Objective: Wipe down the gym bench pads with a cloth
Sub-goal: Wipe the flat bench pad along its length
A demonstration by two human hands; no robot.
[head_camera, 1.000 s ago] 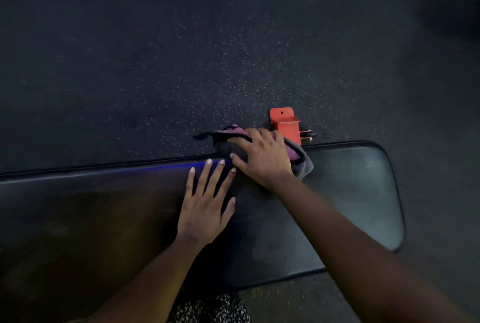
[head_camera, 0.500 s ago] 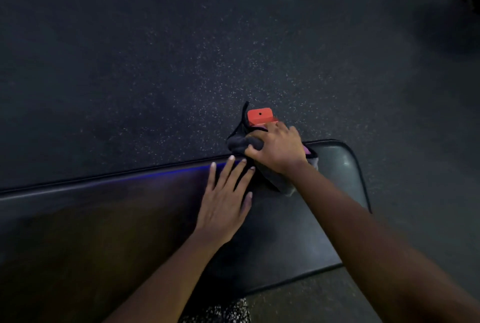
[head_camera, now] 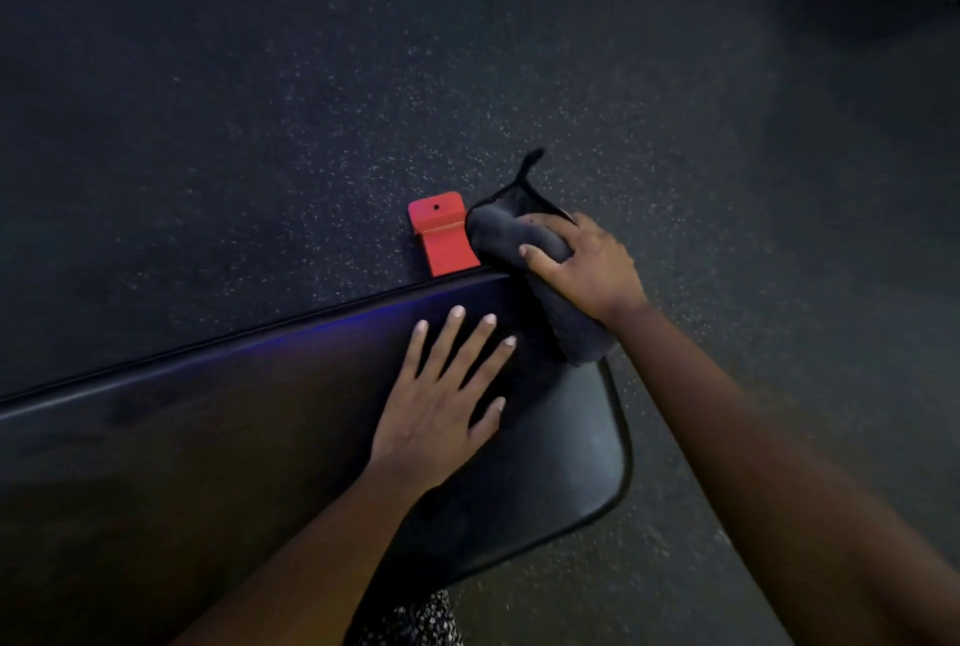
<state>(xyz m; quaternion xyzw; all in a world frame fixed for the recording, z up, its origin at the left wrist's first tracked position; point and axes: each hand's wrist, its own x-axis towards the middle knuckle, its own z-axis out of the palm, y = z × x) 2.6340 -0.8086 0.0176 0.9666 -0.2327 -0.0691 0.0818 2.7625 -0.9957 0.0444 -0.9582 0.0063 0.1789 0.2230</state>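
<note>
While right hand point(head_camera: 587, 271) grips cloth point(head_camera: 524, 240) at pad point(head_camera: 545, 463) corner, left hand point(head_camera: 441, 401) spread flat.

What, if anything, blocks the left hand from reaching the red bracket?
Probably reachable, yes: the left hand lies flat on the bench pad, just short of the red bracket, with only bare pad between.

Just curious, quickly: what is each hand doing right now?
Left hand: open, flat on the bench pad.
Right hand: closed around the dark cloth.
</note>
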